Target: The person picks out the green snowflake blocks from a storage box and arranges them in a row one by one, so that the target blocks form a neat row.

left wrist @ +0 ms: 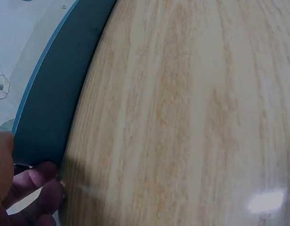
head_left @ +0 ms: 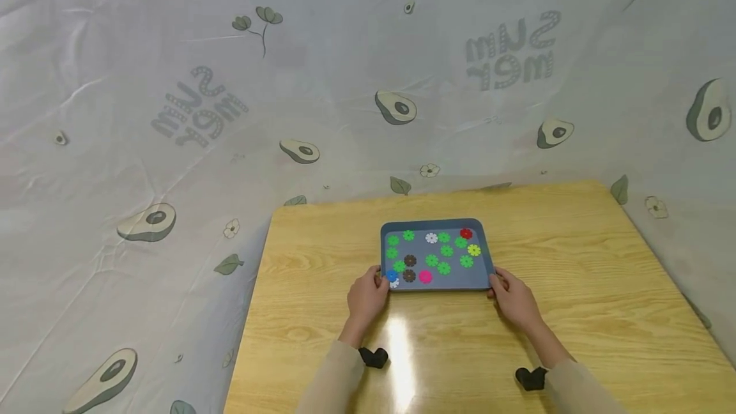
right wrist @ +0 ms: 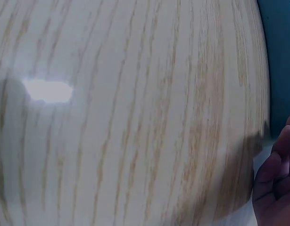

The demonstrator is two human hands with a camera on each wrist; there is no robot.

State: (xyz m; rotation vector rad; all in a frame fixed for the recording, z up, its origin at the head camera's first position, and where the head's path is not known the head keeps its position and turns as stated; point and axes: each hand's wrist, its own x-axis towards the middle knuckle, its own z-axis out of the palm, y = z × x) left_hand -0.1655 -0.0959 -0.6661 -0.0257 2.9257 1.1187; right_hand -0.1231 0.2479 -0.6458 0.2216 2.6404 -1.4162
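Observation:
A shallow blue-grey tray [head_left: 454, 280] lies on the wooden table, holding several flower-shaped plastic discs. Most discs are green, such as the green disc [head_left: 446, 251]; others are brown, white, red, yellow, pink and blue. The blue disc [head_left: 391, 275] overlaps a white disc [head_left: 394, 283] in the near left corner. My left hand [head_left: 367, 299] grips that corner, its thumb at the rim. At the near right corner, my right hand [head_left: 513, 299] holds the tray likewise. Both wrist views show the tray's outer wall [left wrist: 57, 75] beside the curled fingers, with the discs hidden there.
The light wooden table [head_left: 322, 241] extends around the tray on all sides. Behind it and to the left hangs a pale cloth [head_left: 339, 69] printed with avocados and leaves. A black strap end sticks out at each wrist.

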